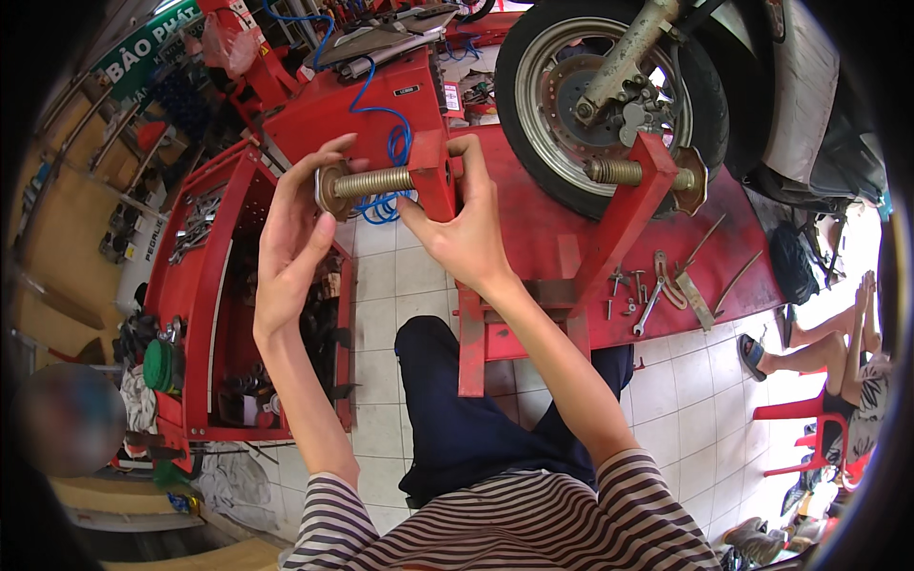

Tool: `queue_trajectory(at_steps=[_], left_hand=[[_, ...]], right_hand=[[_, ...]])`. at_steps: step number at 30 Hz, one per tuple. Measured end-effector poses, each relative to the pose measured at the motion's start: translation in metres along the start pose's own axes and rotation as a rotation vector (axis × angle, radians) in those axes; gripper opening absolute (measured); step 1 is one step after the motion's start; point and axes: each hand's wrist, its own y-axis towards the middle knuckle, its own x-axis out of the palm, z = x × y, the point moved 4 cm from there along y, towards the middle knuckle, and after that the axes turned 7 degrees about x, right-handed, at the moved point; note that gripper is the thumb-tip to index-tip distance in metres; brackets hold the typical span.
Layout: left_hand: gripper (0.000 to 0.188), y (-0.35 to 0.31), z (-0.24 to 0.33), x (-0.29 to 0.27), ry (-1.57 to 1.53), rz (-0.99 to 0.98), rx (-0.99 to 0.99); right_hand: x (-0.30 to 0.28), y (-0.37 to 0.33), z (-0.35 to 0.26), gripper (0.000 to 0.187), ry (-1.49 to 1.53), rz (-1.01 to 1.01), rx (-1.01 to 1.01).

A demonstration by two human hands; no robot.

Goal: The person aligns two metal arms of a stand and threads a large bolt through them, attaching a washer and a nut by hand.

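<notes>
My left hand [290, 233] is curled around the round metal end plate [329, 188] of a thick threaded clamp screw [376, 182]. That screw runs sideways into a red steel upright [433, 176]. My right hand [471, 224] grips this upright, its thumb on the near side beneath the screw and its fingers reaching behind, partly hidden. A second clamp screw [614, 171] with a worn end plate [690, 181] passes through the other red upright [640, 205], close to the motorcycle's wheel [562, 105].
The red lift platform [714, 276] carries loose bolts [628, 290], a wrench [650, 305] and a slotted metal bracket [700, 300]. To the left stands a red tool cabinet [202, 314] with wrenches on top. A blue air hose [395, 143] hangs behind my hands. Someone sits at far right [838, 362].
</notes>
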Motion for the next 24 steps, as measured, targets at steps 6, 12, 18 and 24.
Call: queue_trajectory(at_steps=[6,12,18,24], left_hand=[[0.039,-0.009,-0.015,-0.015,0.004,0.092,0.049],[0.034,-0.012,-0.022,-0.014,0.064,0.208,0.172],[0.025,-0.017,-0.003,0.022,1.061,0.250,0.678],[0.043,-0.045,-0.008,0.035,1.052,0.260,0.892]], right_hand=[[0.000,0.000,-0.001,0.042,-0.018,-0.007,0.012],[0.000,0.000,-0.001,0.042,-0.019,-0.001,-0.001],[-0.001,-0.001,-0.002,0.041,-0.055,0.007,0.026],[0.001,0.000,0.004,0.041,0.008,0.019,-0.002]])
